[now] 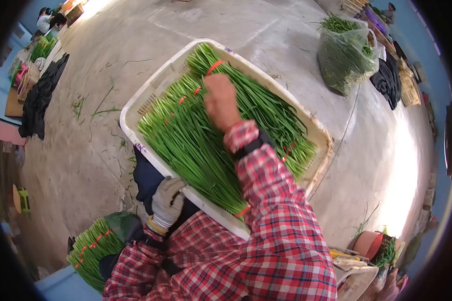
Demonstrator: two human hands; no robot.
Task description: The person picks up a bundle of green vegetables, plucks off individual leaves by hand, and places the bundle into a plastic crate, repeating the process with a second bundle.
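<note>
A white plastic crate (158, 86) stands tilted in front of me, filled with bundles of long green garlic chives (196, 135) tied with red bands. My right hand (220, 100), bare, is closed on the bundle at the crate's far side, just below its red band (214, 67). The fingertips are partly hidden among the stems. My left hand (167, 203), in a pale knit glove, has its fingers curled at the crate's near left rim.
More banded chives (96, 246) lie at lower left. A clear plastic bag (344, 60) of greens stands on the concrete floor (266, 25) at upper right. Black cloth (44, 95) and loose stems (103, 103) are on the left. A person (44, 21) sits far off.
</note>
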